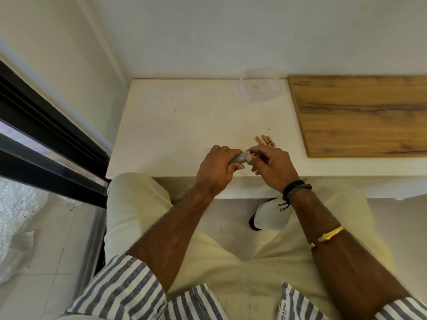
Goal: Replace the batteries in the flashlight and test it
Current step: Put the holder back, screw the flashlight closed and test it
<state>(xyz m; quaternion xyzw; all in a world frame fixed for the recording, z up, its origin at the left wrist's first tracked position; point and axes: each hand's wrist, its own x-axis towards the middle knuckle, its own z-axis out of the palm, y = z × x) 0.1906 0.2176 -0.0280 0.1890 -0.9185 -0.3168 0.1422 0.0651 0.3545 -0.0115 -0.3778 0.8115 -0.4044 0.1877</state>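
Flashlight (238, 158) is small and grey, and it sits between the two hands, just above the near edge of the table (184, 125). It lies sideways, so its long way runs from left to right. The left hand (217, 167) is wrapped round the body, with the fingers curled tight on it. The right hand (272, 167) pinches the right end with the thumb and a finger. Its other fingers hang loosely curled below. So both hands hold the same thing, one at each end.

I think the right hand is working on the end cap, to twist it off or on. I cannot tell which, because the fingers hide that end.

Three batteries (265, 140) lie side by side on the table. They are just past the right hand, a bit farther from the person. The right hand is much nearer to them than the left hand is. So if a battery must be picked up next, the right hand is the one to reach, and it only needs to go a little way forward. The left hand can go on holding the flashlight, open end to the right.

A clear plastic box (261, 86) sits far back by the wall. A wooden board (358, 114) lies off to the right.
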